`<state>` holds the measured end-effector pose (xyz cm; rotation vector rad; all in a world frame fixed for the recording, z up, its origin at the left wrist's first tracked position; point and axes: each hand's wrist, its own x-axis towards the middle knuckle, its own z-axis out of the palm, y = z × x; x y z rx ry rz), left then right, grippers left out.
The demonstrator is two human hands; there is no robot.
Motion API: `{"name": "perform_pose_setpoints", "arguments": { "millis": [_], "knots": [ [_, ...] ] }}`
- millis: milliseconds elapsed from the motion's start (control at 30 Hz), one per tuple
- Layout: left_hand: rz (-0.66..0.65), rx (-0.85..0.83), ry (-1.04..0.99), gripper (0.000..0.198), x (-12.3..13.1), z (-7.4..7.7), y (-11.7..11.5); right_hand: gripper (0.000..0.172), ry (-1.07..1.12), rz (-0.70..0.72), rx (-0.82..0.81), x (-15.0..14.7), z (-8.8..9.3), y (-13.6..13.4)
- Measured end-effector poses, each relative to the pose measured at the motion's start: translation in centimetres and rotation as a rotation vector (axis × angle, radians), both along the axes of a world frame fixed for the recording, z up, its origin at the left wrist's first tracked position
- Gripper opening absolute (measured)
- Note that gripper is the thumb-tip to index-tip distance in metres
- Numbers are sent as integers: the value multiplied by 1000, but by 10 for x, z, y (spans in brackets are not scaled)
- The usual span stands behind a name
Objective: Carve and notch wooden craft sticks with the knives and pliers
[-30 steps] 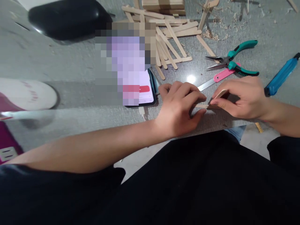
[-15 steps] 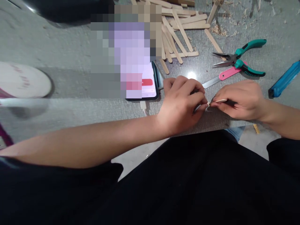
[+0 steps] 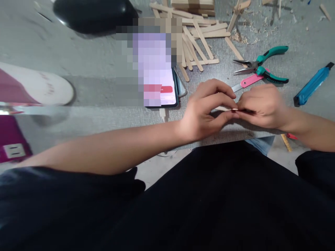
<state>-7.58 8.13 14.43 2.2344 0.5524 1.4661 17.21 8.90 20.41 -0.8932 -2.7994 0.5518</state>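
My left hand (image 3: 205, 108) is closed in a pinch, thumb and index finger on a pale wooden craft stick (image 3: 222, 109). Against its fingertips, my right hand (image 3: 263, 106) is also closed, pinching the same small piece of wood. Most of the stick is hidden by the fingers, so I cannot tell whether it is whole or broken. Just behind the hands lies a pink-handled utility knife (image 3: 255, 79) with its blade out. Green-handled needle-nose pliers (image 3: 258, 66) rest across its handle with their jaws apart.
Loose craft sticks (image 3: 201, 38) lie in a pile at the back, with wood shavings (image 3: 239, 36) beside it. A plugged-in phone (image 3: 169, 99) sits left of my hands. A blue cutter (image 3: 314, 83) lies at the right; a dark rounded object (image 3: 94, 14) stands back left.
The stick end that stuck out over my right hand no longer shows there; a pale length now shows inside my left hand's grip. My left fingers have shifted, and the view has moved slightly.
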Motion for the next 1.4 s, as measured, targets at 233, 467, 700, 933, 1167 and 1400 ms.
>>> {"name": "perform_pose_setpoints", "arguments": {
  "millis": [233, 467, 700, 933, 1167, 1400],
  "knots": [
    [21, -231, 46, 11, 9, 9, -16, 47, 211, -124, 133, 54, 12, 52],
    [78, -311, 39, 9, 11, 5, -9, 89, 192, -138, 178, 106, -46, 101],
    [118, -350, 76, 19, 13, 5, -5, 67, -80, -314, 90, 88, -25, 92],
    [133, -341, 90, 21, 12, 2, -3, 60, -17, -275, 59, 58, 26, 52],
    [128, -412, 60, 21, 8, 1, -1, 67, 223, -194, 270, 55, 35, 35],
    [142, -484, 66, 19, 7, 0, -2, 65, -92, -80, 254, 49, 30, 33]
  ]
}}
